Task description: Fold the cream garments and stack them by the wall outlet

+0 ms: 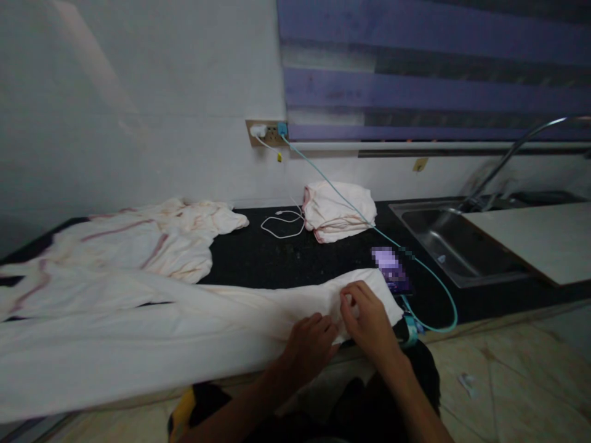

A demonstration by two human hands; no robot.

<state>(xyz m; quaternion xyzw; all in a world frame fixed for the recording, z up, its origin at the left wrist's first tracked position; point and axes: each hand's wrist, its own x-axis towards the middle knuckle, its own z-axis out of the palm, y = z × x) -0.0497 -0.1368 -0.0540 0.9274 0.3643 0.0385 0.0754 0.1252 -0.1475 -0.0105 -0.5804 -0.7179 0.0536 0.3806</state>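
A long white cloth [221, 326] stretches along the near side of the black counter, its narrow right end lying under my hands. My left hand [310, 341] is closed at the near edge of this cloth, fingers curled into the fabric. Just to its right, my right hand [367, 317] rests over the cloth's end with thumb and forefinger bent together in a pinch; whatever sits between the fingertips is too small to make out. A phone [390, 267] with its screen lit lies right behind the cloth's end, partly blurred.
Crumpled white cloth with reddish edging [152, 237] covers the counter's left. A folded cloth stack [339, 209] stands by the wall. A teal cable [434, 274] loops from the outlet [270, 132] past the phone. Rightward are a steel sink [443, 237] and a white board [540, 237].
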